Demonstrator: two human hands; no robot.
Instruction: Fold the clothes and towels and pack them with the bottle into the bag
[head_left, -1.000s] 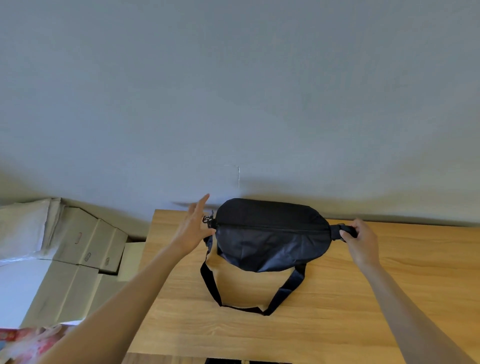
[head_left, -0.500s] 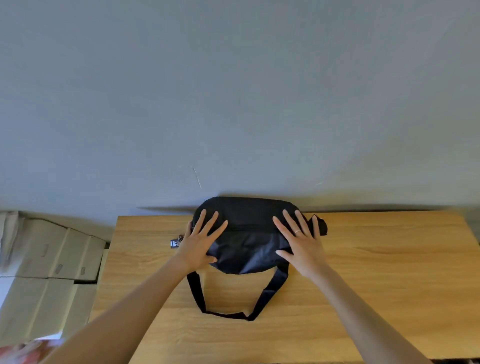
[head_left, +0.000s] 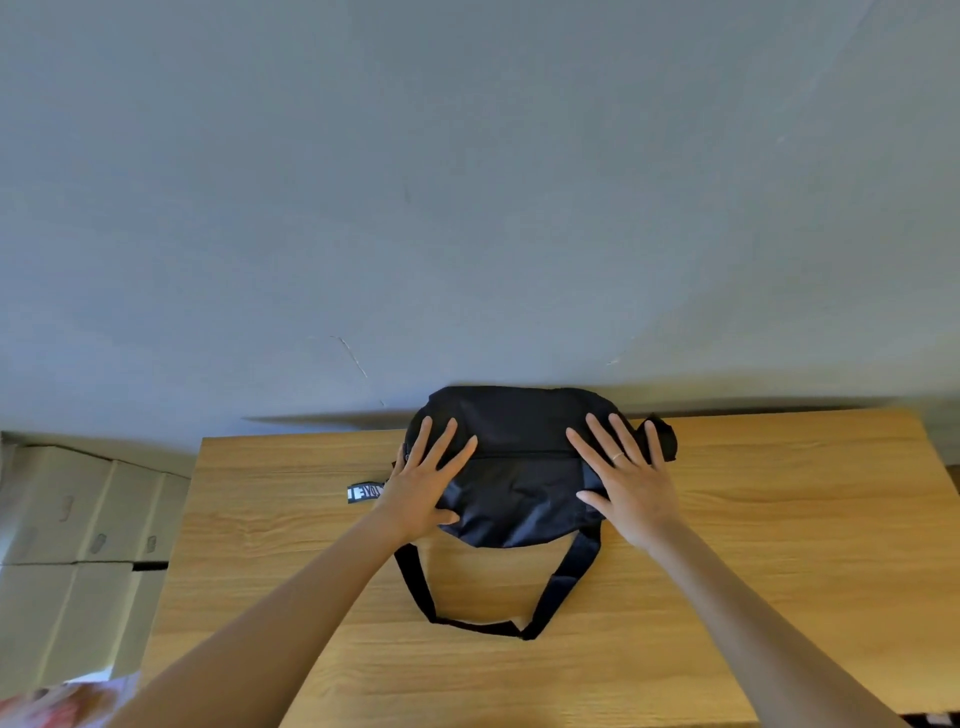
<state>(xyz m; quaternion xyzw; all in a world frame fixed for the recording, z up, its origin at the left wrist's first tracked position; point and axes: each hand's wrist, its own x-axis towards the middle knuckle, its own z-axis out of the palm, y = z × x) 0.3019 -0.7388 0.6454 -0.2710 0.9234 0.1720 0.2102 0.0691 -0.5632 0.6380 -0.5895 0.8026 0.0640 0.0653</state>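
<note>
Our left hand (head_left: 425, 486) and right hand (head_left: 626, 480) spread flat on the black bag (head_left: 519, 457), fingers splayed (gripping nothing), bag at the table's (head_left: 779, 545) twelve o'clock edge, strap (head_left: 483, 626) looping toward six

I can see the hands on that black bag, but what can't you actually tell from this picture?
- Bag contents: head view, the dark fabric hides the inside.
- Zipper: too dark to tell if fully closed.
- Tag lettering: partly covered by the left hand.
- Bag's right end: partly under the right hand.
- Reddish item, bottom left: blurred and cut off by the frame edge.
- Clothes, towels, bottle: none visible.
</note>
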